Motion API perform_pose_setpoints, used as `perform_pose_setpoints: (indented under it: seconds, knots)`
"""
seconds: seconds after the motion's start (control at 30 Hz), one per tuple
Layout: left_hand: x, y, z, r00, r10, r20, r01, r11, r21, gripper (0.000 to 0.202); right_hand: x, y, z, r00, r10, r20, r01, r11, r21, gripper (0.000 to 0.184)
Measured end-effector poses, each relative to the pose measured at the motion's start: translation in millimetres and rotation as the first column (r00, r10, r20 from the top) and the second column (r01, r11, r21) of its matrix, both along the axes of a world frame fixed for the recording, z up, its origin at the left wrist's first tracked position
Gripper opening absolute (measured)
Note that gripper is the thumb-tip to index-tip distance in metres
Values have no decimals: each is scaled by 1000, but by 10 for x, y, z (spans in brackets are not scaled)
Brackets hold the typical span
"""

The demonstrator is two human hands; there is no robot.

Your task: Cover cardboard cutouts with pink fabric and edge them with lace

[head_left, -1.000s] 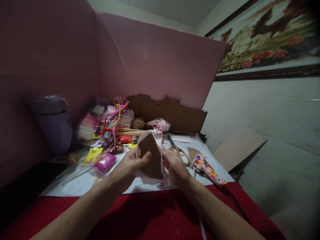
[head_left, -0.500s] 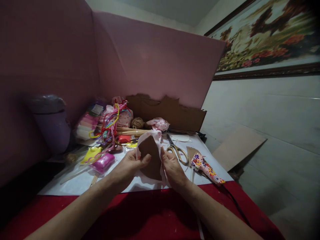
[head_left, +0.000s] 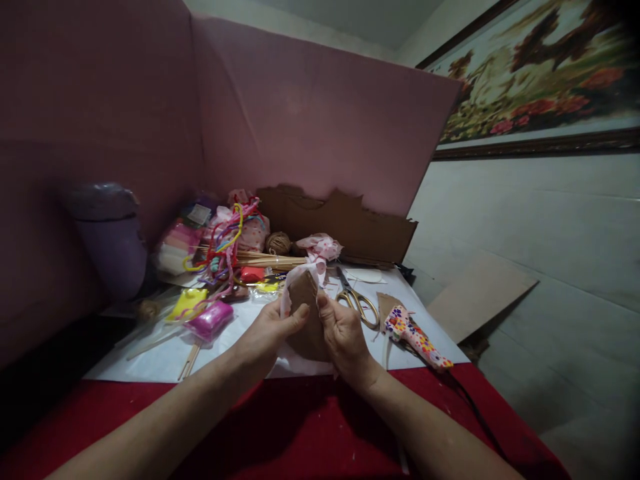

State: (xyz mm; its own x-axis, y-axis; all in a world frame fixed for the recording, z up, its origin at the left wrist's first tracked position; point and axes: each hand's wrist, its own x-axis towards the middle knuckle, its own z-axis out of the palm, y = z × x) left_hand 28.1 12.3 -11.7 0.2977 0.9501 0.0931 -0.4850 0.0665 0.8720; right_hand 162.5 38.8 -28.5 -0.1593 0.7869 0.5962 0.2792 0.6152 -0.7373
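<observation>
Between my two hands is a piece of brown cardboard (head_left: 306,327) with pale pink fabric (head_left: 295,280) wrapped around its edges. My left hand (head_left: 277,330) grips its left side, the thumb lying across the cardboard face. With thumb and bent fingers, my right hand (head_left: 345,337) pinches the fabric and cardboard at the right edge. Just beyond the right hand lie gold-handled scissors (head_left: 367,310). A flower-patterned glue gun (head_left: 417,337) rests farther right, beside a small cardboard scrap (head_left: 386,305).
White paper (head_left: 250,347) covers part of the red tablecloth (head_left: 240,433). Pipe cleaners (head_left: 235,233), thin wooden sticks (head_left: 265,260), a twine ball (head_left: 278,243) and a purple clay packet (head_left: 211,320) crowd the left and back. Torn cardboard (head_left: 345,223) leans against the pink panel (head_left: 320,127).
My right hand has moved up along the cardboard's right edge, its thumb now nearer the top and pressing the fabric. The left hand keeps its hold. The camera view has shifted slightly.
</observation>
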Motion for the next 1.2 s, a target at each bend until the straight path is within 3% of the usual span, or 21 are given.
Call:
perform_pose_setpoints:
  seconds: [0.1,0.17,0.3,0.43,0.5,0.7,0.9,1.07,1.2]
  knots:
    - [6,9,-9,999,34,-11,-34,999,-28,33,2,1,1,995,-64,77,61,997,42,42]
    - [4,14,-9,999,47,-13,-48,997,-54,37,4,11,2,996,-48,69,49,999,-16,43]
    - [-4,10,26,1000,2,15,0,996,-93,40,20,41,56,982,55,-183,-104,956,-276,54]
    - [-14,0,60,999,-15,28,18,994,-104,39,28,51,131,923,97,-373,-245,895,-373,57]
    - [-20,1,56,999,-7,34,11,994,-110,38,18,49,123,927,142,-347,-272,892,-362,51]
    - [-31,29,-3,998,-28,51,31,998,-63,30,-11,44,15,976,157,-149,-175,977,-122,41]
    - [-40,39,-27,998,-51,24,52,998,-46,33,-10,45,39,959,204,-194,-232,964,-133,32]
    - [-93,35,38,996,20,-86,-17,999,34,34,-14,42,21,974,153,-167,-172,979,-108,31]
    - [-121,22,104,1000,15,12,-16,999,33,33,-25,6,22,982,137,-129,-148,986,-75,30]
